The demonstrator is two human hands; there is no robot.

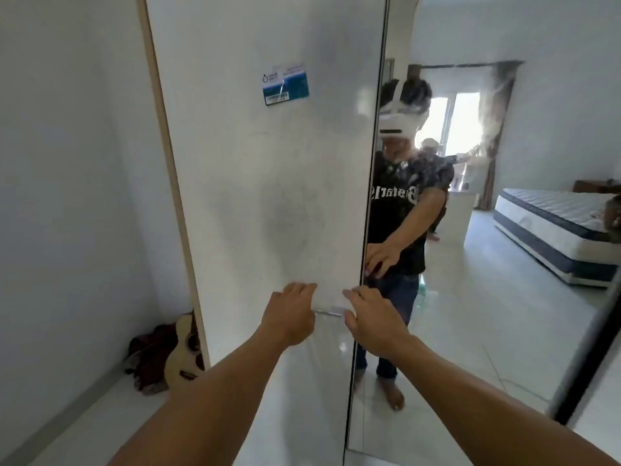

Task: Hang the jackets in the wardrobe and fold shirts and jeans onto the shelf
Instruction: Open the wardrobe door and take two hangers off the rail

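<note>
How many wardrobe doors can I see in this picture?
2: the plain white wardrobe door on the left, bearing a blue sticker, and the mirrored wardrobe door on the right. More may lie beyond the frame.

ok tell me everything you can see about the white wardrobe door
The white door is a tall, flat, matte panel with grey smudges near its middle, and it looks shut. A blue and white sticker sits high on it. A small metal handle shows near its right edge, between the two hands. The left hand rests on the panel with straight fingers; the right hand reaches to the edge by the handle. A mirror door adjoins its right side.
</note>
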